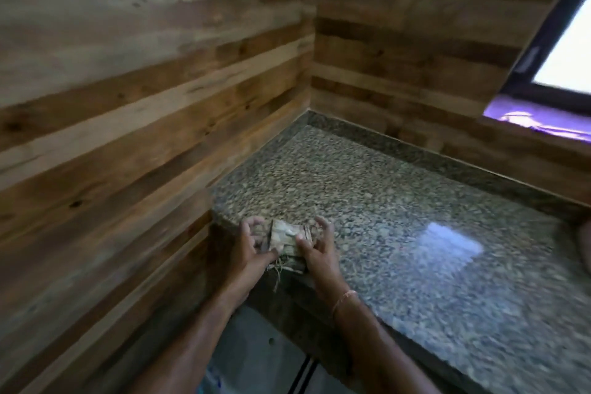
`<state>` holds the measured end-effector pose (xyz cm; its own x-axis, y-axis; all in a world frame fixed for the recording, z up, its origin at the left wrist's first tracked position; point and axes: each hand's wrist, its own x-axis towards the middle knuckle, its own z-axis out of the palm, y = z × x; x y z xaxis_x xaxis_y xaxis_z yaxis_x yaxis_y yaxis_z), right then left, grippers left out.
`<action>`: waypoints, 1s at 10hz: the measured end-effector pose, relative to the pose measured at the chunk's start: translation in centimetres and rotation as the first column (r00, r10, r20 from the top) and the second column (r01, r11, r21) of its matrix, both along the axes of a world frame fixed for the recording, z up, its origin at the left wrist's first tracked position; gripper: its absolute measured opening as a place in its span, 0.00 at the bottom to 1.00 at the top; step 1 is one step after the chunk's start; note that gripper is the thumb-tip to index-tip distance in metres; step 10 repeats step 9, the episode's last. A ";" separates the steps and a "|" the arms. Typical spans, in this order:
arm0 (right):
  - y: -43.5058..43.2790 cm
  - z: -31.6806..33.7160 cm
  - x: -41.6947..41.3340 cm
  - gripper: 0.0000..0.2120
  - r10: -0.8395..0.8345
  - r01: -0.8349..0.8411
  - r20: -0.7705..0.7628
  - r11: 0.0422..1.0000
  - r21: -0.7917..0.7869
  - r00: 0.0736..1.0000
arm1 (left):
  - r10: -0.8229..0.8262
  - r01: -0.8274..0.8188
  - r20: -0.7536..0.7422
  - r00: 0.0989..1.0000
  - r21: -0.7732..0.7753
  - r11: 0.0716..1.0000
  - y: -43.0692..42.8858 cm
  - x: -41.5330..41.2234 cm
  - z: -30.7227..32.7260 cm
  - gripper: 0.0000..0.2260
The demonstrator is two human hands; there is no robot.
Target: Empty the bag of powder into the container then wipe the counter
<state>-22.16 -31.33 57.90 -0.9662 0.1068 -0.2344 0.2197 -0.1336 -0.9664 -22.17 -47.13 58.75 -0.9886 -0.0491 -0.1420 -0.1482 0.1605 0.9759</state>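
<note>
A small brown folded bag [285,241] with loose string at its near end lies on the front left corner of the speckled granite counter [415,217]. My left hand [252,248] grips its left side, thumb pressed on the near edge. On its right side my right hand [316,246] holds it, fingers curled above it. The picture is blurred, so the bag's opening cannot be made out. No container and no cloth are in view.
Wooden plank walls [128,105] close the counter on the left and at the back. A window [569,51] with a dark frame sits at the upper right. A rounded brown thing [585,235] shows at the right edge. Below the counter edge is a grey floor [256,355].
</note>
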 end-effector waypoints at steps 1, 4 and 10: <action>4.3 -1.5 -1.6 0.20 0.020 -0.012 -0.076 0.995 0.098 0.997 | -0.109 0.108 -0.023 0.994 -0.054 0.993 4.5 -3.1 -1.1 0.13; 10.4 -7.3 -5.1 0.27 0.008 -0.074 0.095 0.687 0.723 0.995 | -0.271 0.310 0.152 0.951 -0.436 0.845 11.3 -10.0 -8.7 0.15; 11.8 -8.9 -4.9 0.29 -0.020 -0.174 0.197 0.388 0.905 0.980 | -0.451 0.255 -0.005 0.893 -0.819 0.514 10.7 -12.9 -12.6 0.26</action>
